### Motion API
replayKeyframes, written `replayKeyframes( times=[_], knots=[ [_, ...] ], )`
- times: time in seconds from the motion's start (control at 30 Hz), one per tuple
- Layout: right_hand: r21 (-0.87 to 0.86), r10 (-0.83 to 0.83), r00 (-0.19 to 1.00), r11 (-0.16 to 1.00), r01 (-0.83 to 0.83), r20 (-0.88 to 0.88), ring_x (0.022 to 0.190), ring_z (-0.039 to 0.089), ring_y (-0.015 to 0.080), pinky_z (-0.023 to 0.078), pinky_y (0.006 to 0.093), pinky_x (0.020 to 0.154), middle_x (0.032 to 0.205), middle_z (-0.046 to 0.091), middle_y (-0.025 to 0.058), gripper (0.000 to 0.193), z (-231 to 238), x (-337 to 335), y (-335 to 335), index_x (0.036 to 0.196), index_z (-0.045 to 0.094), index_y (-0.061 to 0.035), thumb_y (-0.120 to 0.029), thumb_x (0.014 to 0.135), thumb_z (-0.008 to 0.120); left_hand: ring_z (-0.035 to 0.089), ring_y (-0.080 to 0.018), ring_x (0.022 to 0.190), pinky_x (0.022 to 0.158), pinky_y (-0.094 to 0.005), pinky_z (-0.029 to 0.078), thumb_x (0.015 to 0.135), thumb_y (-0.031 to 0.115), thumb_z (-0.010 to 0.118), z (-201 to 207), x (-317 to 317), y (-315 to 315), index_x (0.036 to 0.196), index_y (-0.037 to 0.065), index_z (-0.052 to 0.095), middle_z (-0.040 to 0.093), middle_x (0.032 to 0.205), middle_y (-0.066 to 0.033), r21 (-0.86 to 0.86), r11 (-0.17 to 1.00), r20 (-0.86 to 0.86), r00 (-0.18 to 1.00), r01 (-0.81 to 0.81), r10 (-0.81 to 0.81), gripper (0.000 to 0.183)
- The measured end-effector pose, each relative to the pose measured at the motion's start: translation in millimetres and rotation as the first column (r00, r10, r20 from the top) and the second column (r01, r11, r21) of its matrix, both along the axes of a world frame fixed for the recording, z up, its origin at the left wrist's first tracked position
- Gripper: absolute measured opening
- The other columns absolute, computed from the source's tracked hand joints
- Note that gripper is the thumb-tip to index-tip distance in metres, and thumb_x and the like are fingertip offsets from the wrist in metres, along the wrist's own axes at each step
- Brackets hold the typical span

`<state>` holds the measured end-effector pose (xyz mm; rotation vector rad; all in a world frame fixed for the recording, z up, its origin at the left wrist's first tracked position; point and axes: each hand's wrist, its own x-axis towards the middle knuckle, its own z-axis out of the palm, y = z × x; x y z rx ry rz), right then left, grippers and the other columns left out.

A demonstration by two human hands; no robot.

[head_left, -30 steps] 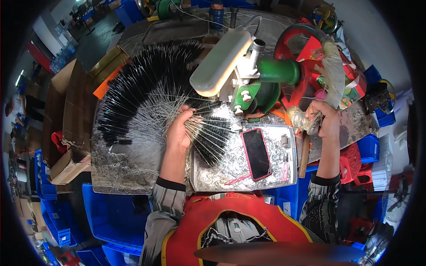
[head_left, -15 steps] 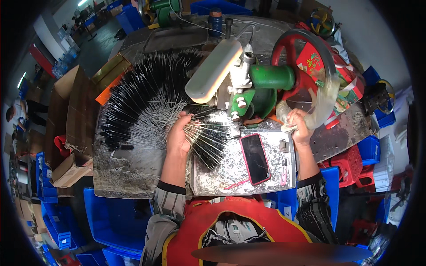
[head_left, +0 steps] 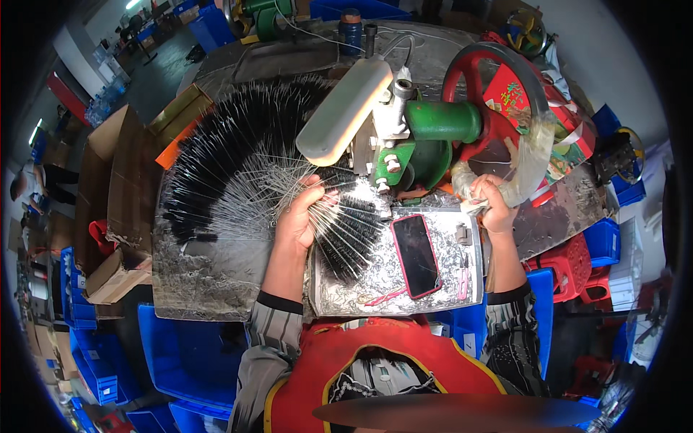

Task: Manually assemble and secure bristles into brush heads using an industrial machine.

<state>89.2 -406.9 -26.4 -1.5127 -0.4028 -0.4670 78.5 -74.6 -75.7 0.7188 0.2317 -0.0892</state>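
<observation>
My left hand (head_left: pixel 297 218) is closed round a fanned bunch of thin wire brushes (head_left: pixel 348 242), their black bristle ends spreading toward the right. A large pile of similar black-bristled wire brushes (head_left: pixel 238 119) lies just beyond it on the left of the table. With fingers curled, my right hand (head_left: pixel 495 208) grips the plastic-wrapped rim of a red handwheel (head_left: pixel 476 79) on a green hand press (head_left: pixel 442 123). The press head stands beside the held brushes, under a lit oblong lamp (head_left: pixel 345 112). Whether a brush sits in the press is hidden.
A phone with a pink-red edge (head_left: pixel 416 256) lies on a metal tray (head_left: pixel 451 296) scattered with wire bits, near a pink cutter (head_left: pixel 463 283). Cardboard boxes (head_left: pixel 108 187) stand at the left table edge. Blue bins (head_left: pixel 184 353) and red stools (head_left: pixel 567 267) sit around the table.
My left hand and its bunch of brushes have shifted slightly right. My right hand has moved a little right, still gripping the wheel's rim.
</observation>
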Motion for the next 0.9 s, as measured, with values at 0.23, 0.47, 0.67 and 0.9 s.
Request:
replayKeyframes(
  times=[0.23,0.47,0.67,0.9],
  knots=[
    [0.05,-0.222,0.896,0.964,0.26,-0.385,0.041,0.043,0.0179,0.037,0.0286,0.046,0.044,0.042,0.0091,0.024,80,-16,16,0.05,0.044,-0.0015,-0.008,0.072,0.05,0.06,-0.0272,0.078,0.068,-0.035,0.051,0.074,0.0,0.056,-3,3,-1,0.101,0.005,0.049,0.057,0.087,-0.0171,-0.054,0.997,-0.082,0.995,-0.057,0.052,0.029],
    [0.08,-0.178,0.89,0.969,0.232,-0.42,0.043,0.043,0.0183,0.038,0.0292,0.048,0.045,0.043,0.0091,0.023,67,-14,8,0.051,0.044,-0.0015,-0.007,0.072,0.05,0.06,-0.0272,0.077,0.066,-0.0368,0.052,0.074,0.001,0.056,-1,6,-7,0.102,0.005,0.048,0.057,0.084,-0.0145,-0.057,0.994,-0.066,0.994,-0.096,0.092,0.03],
    [0.128,-0.129,0.908,0.973,0.194,-0.398,0.047,0.045,0.0192,0.038,0.0283,0.052,0.049,0.044,0.0097,0.02,48,-13,0,0.053,0.045,-0.0002,-0.006,0.072,0.048,0.06,-0.0269,0.078,0.066,-0.0362,0.053,0.073,-0.001,0.057,0,10,-8,0.102,0.003,0.048,0.054,0.087,-0.0122,-0.043,0.994,-0.068,0.993,-0.097,0.094,0.031],
    [0.094,-0.13,0.903,0.979,0.184,-0.411,0.048,0.045,0.0188,0.038,0.028,0.052,0.05,0.045,0.0096,0.022,48,-13,-5,0.051,0.045,-0.0008,-0.007,0.072,0.048,0.059,-0.0284,0.085,0.074,-0.036,0.051,0.074,0.001,0.055,3,11,-8,0.107,0.001,0.045,0.054,0.092,-0.0154,0.029,0.998,-0.082,0.995,-0.06,0.062,0.034]
  ],
)
